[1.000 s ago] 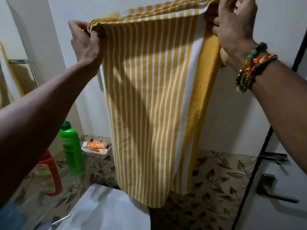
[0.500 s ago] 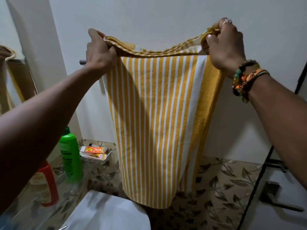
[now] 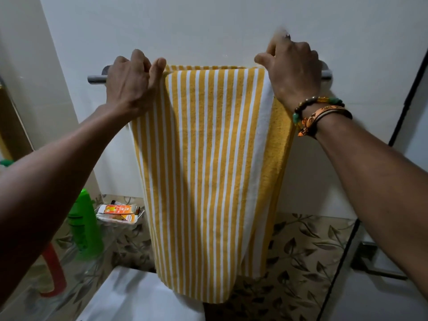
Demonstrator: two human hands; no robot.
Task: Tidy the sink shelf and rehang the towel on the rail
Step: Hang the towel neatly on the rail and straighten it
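White bathroom wall, leaf-pattern tiles (image 3: 312, 251) lower down, dark-framed door on the right with a metal door handle (image 3: 379, 271).

Left hand (image 3: 132, 86): fingers curled over the top of the rail (image 3: 96, 79) and over the towel's left top edge, thumb up against the fold. Right hand (image 3: 291, 75): fingers curled over the towel's right top corner at the rail; fingertips are blurred, so the exact pinch is unclear. Beaded and orange bracelets (image 3: 322, 114) are on the right wrist.

Towel (image 3: 208, 170): yellow and white stripes, draped over the rail between the two hands. It hangs straight down in front of the wall, with a plain yellow band along the right edge. Bare rail ends show outside each hand.

Below left is a glass shelf (image 3: 111, 242) with a green bottle (image 3: 84, 225) upright and an orange carton (image 3: 118, 209) lying in a small tray just right of it. A red-handled item (image 3: 54, 272) is partly hidden by the left forearm. White sink (image 3: 139, 297) sits under the towel's lower edge.
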